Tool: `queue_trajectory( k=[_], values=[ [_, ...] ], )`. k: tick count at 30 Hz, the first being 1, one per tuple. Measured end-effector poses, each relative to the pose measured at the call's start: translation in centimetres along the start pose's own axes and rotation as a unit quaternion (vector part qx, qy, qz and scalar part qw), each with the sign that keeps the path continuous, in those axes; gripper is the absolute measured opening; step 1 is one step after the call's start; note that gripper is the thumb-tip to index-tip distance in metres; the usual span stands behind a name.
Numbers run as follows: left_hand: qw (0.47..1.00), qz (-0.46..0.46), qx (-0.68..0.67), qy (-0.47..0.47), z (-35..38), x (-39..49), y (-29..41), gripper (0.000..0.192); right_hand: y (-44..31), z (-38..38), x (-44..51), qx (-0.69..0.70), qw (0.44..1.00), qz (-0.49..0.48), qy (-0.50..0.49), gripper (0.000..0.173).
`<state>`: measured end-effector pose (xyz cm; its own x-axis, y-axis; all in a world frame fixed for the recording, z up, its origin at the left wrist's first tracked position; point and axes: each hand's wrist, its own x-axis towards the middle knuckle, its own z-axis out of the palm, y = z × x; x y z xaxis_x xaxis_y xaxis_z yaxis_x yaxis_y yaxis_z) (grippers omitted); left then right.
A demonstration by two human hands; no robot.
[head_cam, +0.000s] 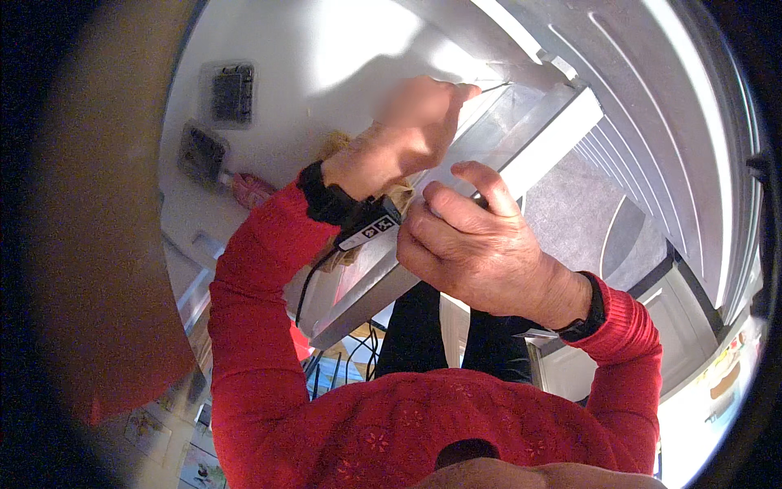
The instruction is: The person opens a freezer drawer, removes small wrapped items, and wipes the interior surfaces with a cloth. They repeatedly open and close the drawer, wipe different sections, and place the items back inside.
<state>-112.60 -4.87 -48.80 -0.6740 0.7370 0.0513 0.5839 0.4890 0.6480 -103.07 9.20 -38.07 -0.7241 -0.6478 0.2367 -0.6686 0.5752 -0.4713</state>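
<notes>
My left hand reaches into a white, refrigerator-like compartment, over a long pale shelf or drawer front. Its fingertips are near a thin dark line at the far end; whether they hold it, I cannot tell. My right hand is curled above the same front, closer to me. A small dark object shows between its thumb and index finger, mostly hidden by the hand. A black device with printed squares and a cable sits by my left wrist. Dark bands circle both wrists.
Two clear plastic boxes of dark contents, one farther back and one nearer, rest at the left beside a reddish net-like item. A ridged pale door stands at the right. Black cables hang below.
</notes>
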Motion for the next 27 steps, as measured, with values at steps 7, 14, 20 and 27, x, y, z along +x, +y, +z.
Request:
queue_trajectory(
  k=[7,14,20,27],
  values=[
    [0.989,-0.095,-0.100,-0.051,0.3,0.4,-0.8,0.033,-0.2,0.1,0.1,-0.006,1.000,-0.004,0.004,0.013],
    [0.988,-0.127,-0.059,-0.064,1.0,-0.2,0.8,0.038,-0.2,-0.1,-0.1,-0.009,0.999,0.000,-0.030,0.020],
    [0.980,-0.146,-0.130,-0.030,2.1,-0.1,0.4,0.035,-0.1,-0.1,-0.1,-0.013,1.000,-0.001,-0.022,0.020],
    [0.957,-0.075,-0.275,0.049,3.8,-0.4,-1.5,0.035,-0.2,0.2,-0.1,-0.018,1.000,-0.004,-0.021,0.020]
  ],
)
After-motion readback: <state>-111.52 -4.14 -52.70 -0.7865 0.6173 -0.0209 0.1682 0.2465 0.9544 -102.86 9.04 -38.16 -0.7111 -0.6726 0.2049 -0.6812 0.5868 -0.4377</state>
